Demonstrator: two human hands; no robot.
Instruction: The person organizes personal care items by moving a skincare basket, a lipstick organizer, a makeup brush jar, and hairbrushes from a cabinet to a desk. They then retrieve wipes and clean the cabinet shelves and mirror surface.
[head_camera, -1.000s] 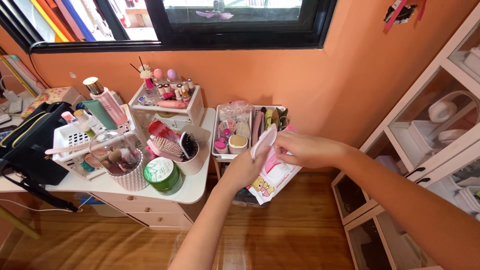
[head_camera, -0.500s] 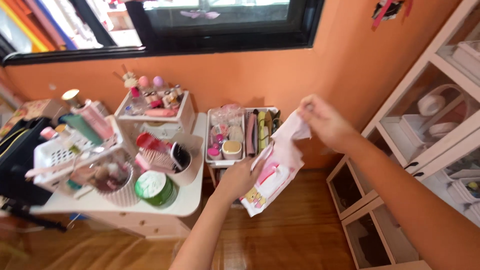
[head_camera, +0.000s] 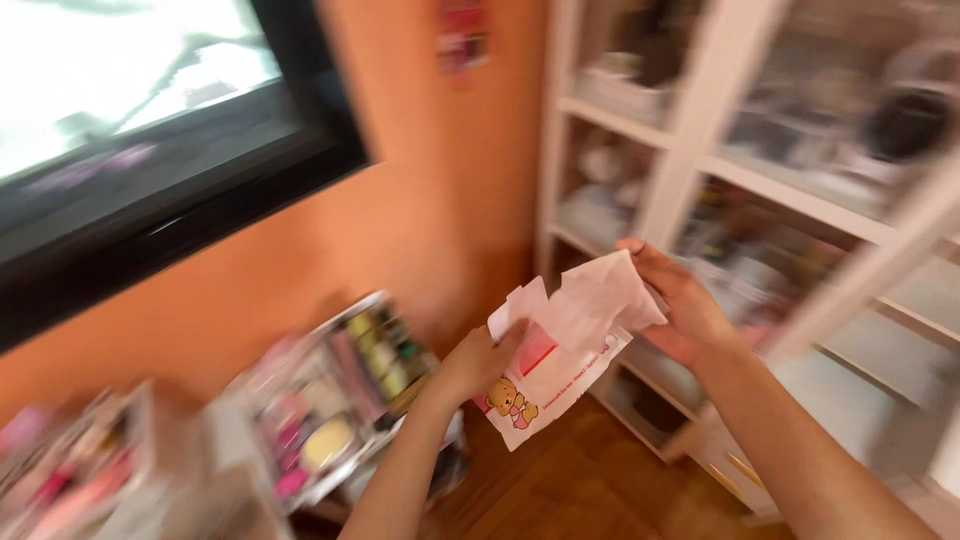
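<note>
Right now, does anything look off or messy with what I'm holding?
Nothing looks damaged or spilled. The left hand grips the pink wipes pack, tilted, and the right hand holds a crumpled wipe above the pack. The picture is motion-blurred, so small details are unclear.

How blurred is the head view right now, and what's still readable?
Head view: heavy motion blur smears the organiser tray and white cabinet; window glare is blown out; the left hand, right hand and wipes pack stay fairly sharp.

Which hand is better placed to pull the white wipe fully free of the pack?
Probably the right hand: it already grips the wipe, while the left hand holds the pack.
</note>
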